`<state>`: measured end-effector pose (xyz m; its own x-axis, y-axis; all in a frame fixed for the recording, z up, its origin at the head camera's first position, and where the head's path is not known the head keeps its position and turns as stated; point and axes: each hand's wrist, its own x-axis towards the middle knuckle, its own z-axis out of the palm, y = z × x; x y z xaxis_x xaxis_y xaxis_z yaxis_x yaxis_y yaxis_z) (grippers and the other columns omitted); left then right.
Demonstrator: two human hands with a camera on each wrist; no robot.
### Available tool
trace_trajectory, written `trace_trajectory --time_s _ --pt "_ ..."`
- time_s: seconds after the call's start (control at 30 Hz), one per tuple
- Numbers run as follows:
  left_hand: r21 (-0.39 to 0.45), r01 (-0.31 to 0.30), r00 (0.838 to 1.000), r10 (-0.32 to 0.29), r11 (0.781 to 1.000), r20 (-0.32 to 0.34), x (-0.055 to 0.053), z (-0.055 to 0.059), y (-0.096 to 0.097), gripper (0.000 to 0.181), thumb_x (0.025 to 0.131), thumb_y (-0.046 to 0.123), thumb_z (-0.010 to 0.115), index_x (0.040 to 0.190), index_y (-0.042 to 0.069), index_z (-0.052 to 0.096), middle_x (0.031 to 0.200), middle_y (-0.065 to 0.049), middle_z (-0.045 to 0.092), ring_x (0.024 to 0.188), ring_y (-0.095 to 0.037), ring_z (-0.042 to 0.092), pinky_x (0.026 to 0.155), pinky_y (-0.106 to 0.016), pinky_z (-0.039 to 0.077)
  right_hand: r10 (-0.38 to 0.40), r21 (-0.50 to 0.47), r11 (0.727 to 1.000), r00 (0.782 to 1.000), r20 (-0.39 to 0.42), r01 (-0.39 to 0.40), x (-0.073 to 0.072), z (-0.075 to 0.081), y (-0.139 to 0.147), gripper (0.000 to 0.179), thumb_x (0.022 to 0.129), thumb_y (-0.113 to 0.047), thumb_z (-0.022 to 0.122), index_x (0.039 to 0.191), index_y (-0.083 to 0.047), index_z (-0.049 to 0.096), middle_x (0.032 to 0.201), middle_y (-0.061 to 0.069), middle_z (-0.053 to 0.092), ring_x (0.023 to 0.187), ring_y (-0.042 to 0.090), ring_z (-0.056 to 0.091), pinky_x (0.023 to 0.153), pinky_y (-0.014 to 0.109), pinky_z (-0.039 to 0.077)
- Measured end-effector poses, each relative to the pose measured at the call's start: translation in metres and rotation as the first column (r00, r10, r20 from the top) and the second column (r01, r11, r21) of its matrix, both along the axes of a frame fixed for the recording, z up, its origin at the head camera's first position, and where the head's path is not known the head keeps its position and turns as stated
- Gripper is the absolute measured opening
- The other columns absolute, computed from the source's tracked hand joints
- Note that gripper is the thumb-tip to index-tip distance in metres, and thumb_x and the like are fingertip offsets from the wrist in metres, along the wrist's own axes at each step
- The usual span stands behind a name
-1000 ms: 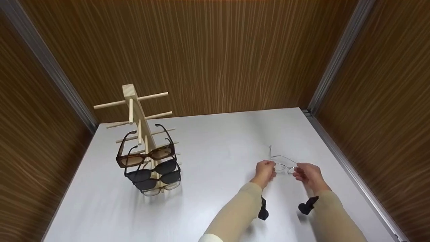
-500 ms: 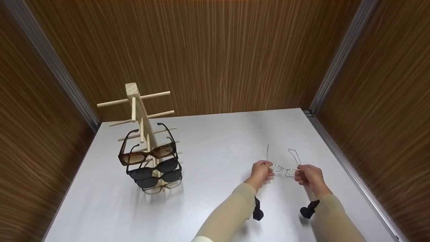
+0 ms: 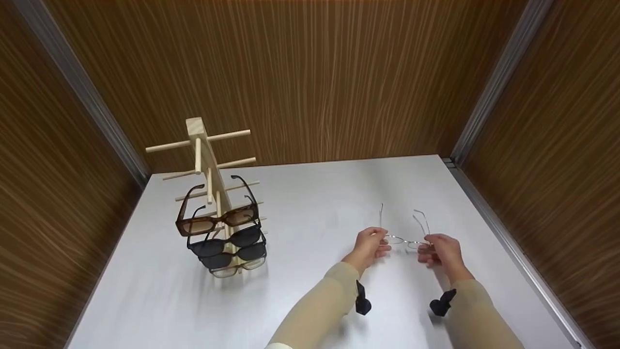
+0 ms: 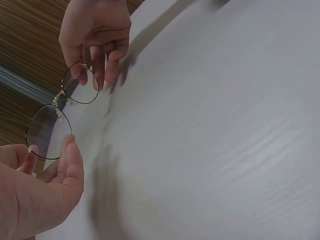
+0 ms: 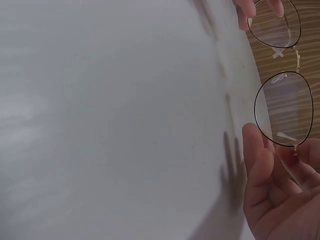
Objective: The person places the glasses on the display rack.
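Observation:
A pair of thin metal-framed eyeglasses (image 3: 395, 239) with clear round lenses is held above the white table, both temples unfolded and pointing away toward the back. My left hand (image 3: 369, 246) pinches its left end near the hinge. At the right end, my right hand (image 3: 441, 250) pinches the other hinge between thumb and finger. In the left wrist view the dark lens rim (image 4: 49, 131) sits between the two hands. From the right wrist, the glasses' right lens (image 5: 284, 108) shows just above the fingers.
On the left stands a wooden eyewear rack (image 3: 195, 127) with pegs. It bears tortoiseshell sunglasses (image 3: 198, 226), black sunglasses (image 3: 208, 247) and clear-lens glasses (image 3: 225, 273) at the bottom. Wood-grain panels (image 3: 310, 77) enclose the white table (image 3: 310, 291) at back and sides.
The right temple has swung from folded inward to unfolded. Both hands have shifted slightly left with the glasses. The head view has moved a little, shifting the rack right in frame.

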<state>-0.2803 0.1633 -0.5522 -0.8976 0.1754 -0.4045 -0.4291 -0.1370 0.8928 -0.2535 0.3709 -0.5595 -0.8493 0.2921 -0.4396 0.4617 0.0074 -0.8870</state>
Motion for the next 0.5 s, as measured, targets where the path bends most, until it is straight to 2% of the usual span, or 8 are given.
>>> trace_trajectory --time_s 0.23,0.5 --pt "0.016 0.01 1.0 -0.011 1.0 0.026 -0.001 0.001 -0.018 0.013 0.091 0.019 0.06 0.099 0.01 0.064 0.098 -0.019 0.064 0.08 -0.028 0.068 0.075 -0.04 0.054 0.084 0.068 0.994 0.996 -0.026 -0.082 0.001 -0.001 -0.011 0.04 0.097 -0.023 0.047 0.126 0.004 0.044 0.09 0.015 0.068 0.071 0.029 0.068 0.056 0.034 0.054" --pt "0.011 0.059 0.998 -0.059 0.998 0.024 -0.003 0.0 -0.04 0.017 0.091 0.023 0.06 0.105 0.012 0.063 0.096 -0.017 0.064 0.079 -0.028 0.068 0.071 -0.039 0.055 0.12 0.082 0.99 0.991 -0.065 -0.114 0.002 0.003 -0.027 0.04 0.098 -0.023 0.046 0.128 0.002 0.041 0.094 0.022 0.066 0.072 0.032 0.068 0.061 0.039 0.055"
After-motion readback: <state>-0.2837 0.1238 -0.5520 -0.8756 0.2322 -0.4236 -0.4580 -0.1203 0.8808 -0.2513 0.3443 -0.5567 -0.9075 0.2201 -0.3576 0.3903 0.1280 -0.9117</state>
